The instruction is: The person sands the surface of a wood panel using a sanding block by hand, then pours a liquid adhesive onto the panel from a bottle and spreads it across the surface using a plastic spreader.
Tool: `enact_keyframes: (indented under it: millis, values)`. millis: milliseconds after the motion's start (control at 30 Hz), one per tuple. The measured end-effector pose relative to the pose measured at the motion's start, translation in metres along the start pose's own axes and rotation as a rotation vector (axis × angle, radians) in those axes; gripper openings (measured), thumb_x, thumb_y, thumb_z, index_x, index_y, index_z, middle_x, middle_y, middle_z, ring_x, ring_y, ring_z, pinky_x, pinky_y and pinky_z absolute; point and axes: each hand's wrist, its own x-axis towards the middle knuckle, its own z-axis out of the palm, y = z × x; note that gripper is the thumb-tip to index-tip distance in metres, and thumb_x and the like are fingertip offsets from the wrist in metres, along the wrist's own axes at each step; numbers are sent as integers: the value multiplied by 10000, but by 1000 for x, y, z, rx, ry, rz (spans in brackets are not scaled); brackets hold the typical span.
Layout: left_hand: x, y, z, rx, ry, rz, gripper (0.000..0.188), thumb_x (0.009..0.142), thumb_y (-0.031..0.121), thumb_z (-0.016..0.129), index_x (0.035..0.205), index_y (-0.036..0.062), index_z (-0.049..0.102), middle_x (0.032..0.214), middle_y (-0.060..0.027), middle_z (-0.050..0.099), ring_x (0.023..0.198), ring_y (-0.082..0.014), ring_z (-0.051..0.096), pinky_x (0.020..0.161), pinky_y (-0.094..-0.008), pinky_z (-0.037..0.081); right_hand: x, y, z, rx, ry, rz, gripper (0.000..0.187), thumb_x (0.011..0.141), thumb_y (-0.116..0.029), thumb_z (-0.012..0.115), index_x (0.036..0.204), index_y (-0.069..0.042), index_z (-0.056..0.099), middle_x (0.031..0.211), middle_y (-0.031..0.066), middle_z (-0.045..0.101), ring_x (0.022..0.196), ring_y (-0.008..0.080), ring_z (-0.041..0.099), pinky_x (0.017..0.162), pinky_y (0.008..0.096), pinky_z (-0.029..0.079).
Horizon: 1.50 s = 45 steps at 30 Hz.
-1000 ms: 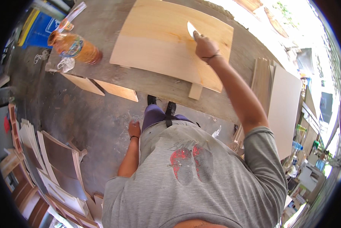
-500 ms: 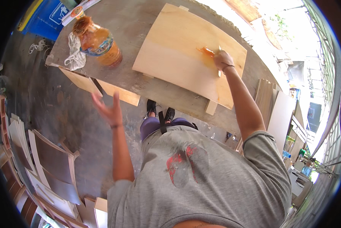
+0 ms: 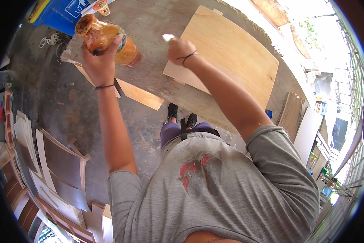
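One jar (image 3: 109, 40) in left hand (image 3: 99, 65); one scraper (image 3: 168, 37) in right hand (image 3: 181, 50).

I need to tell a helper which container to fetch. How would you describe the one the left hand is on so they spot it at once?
Start at the long grey workbench with the pale plywood sheet lying on it. Left of that sheet, at the bench's near edge, the left hand grips an orange-brown plastic jar. It is the only big, amber, glue-smeared container there; the small cup behind it is far smaller.
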Motion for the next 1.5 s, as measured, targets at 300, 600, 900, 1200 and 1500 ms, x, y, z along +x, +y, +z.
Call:
enact_keyframes:
  millis: [300, 600, 900, 1200, 1500]
  values:
    - [5, -30, -12, 75, 101, 15, 884, 575, 393, 868, 1204, -47, 428, 1127, -163, 546, 988, -231, 588, 805, -320, 512, -64, -24, -29, 35, -95, -215, 376, 784, -136, 455, 1138, -85, 572, 834, 211, 644, 768, 375, 631, 674, 473, 496]
    - [9, -35, -13, 80, -67, -53, 860, 584, 399, 866, 1174, -55, 436, 1132, -152, 541, 995, -223, 581, 841, -336, 493, -58, 7, 4, -179, -130, -240, 212, 732, -125, 503, 878, -45, 633, 760, 154, 660, 709, 316, 664, 594, 423, 518]
    - [-101, -112, -59, 34, -26, -222, 824, 831, 301, 678, 1394, -38, 181, 1369, -221, 376, 1292, -290, 360, 1056, -393, 292, -82, 93, -51, 8, 25, -38, 386, 796, -111, 463, 1165, -117, 576, 891, 168, 662, 779, 353, 636, 706, 443, 504]
    - [-514, -338, -173, 701, -1388, -722, 507, 920, 455, 421, 1124, 22, 587, 1146, -266, 552, 1063, -375, 546, 888, -452, 435, -124, 44, 3, -320, -188, -398, 332, 766, -160, 498, 1090, -145, 571, 740, 127, 650, 654, 303, 651, 526, 427, 496]
    - [-432, -318, -136, 704, -1361, -277, 247, 915, 205, 474, 1078, 75, 608, 824, -107, 639, 741, -291, 596, 691, -415, 477, -129, 188, -64, -68, -10, 53, 503, 751, -78, 471, 1231, -207, 547, 773, 175, 640, 700, 338, 629, 612, 439, 483]
